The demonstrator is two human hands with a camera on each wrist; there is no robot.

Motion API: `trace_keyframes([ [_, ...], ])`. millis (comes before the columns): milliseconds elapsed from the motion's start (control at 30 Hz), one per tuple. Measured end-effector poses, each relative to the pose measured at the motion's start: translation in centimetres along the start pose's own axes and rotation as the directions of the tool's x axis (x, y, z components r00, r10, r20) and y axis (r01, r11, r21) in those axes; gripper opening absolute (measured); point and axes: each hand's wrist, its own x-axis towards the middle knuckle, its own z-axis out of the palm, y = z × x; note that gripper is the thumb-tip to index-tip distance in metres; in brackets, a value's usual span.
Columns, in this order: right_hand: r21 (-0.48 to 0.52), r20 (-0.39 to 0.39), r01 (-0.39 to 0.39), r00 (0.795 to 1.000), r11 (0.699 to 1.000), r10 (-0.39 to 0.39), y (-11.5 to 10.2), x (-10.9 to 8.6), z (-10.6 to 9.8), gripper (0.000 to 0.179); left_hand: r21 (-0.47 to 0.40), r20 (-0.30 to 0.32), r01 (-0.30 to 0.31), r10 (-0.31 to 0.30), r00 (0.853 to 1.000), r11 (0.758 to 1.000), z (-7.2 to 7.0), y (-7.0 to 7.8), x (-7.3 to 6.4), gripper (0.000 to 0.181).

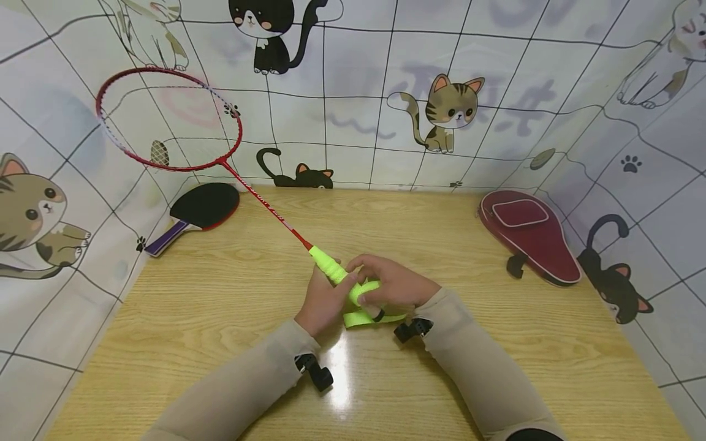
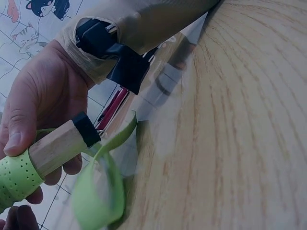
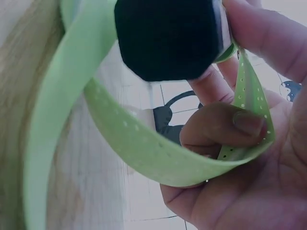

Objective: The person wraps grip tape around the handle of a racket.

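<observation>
A red badminton racket [image 1: 261, 199] slants up to the left, its frame raised above the table. Bright yellow-green perforated grip tape [image 1: 331, 267] is wound round the upper handle, while the bare wooden lower handle [image 2: 56, 147] ends in a black butt cap [image 3: 165, 40]. My left hand [image 1: 324, 300] grips the wrapped part from the left. At the lower end, my right hand [image 1: 394, 282] holds the handle and has the loose grip tape [image 3: 177, 165] looped through its curled fingers. The tape's free length [image 1: 361, 318] hangs below the handle near the table.
A table tennis bat [image 1: 206, 205], black face up, lies at the back left of the wooden table [image 1: 248, 275]. At the back right is a dark red bat case [image 1: 529, 236]. Cat-patterned walls [image 1: 353, 110] enclose the back and both sides.
</observation>
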Motion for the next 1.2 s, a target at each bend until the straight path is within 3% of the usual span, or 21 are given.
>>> trace_keyframes([
  [233,-0.014,-0.002,-0.034,0.999,0.999,0.034,-0.10,-0.16,-0.19,0.055,0.061,-0.010,-0.020,0.021,1.000,0.998,-0.08,-0.08,0.23,0.053],
  [633,0.089,0.040,-0.087,0.996,0.992,0.084,-0.15,-0.48,-0.52,0.058,0.061,-0.005,-0.030,0.030,1.000,0.998,-0.17,0.00,0.39,0.056],
  [933,0.140,0.078,-0.081,0.994,0.987,0.070,-0.14,-0.54,-0.60,0.059,0.051,0.000,-0.029,0.029,1.000,0.998,-0.12,0.13,0.25,0.057],
  [1200,0.057,0.049,-0.046,0.998,0.997,0.044,-0.01,-0.43,-0.61,0.057,0.043,0.004,-0.014,0.014,1.000,0.999,-0.20,0.28,0.22,0.064],
])
